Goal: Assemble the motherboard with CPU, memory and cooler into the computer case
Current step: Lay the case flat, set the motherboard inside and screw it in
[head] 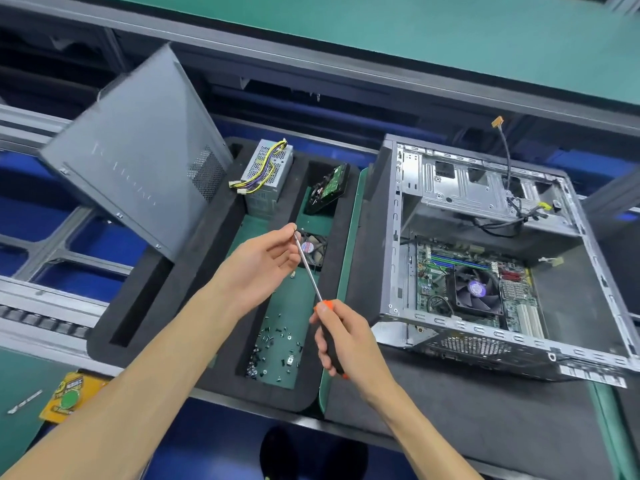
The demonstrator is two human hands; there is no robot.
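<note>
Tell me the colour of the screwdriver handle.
Black with orange ends; the head view shows the screwdriver handle in the right hand.

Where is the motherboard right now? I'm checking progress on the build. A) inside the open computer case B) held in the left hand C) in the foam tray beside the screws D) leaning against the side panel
A: the motherboard, with its cooler fan on top, lies inside the open computer case, while the left hand and right hand hold a screwdriver over the foam tray.

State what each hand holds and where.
Right hand grips the screwdriver by its handle; left hand pinches its shaft near the tip.
</note>
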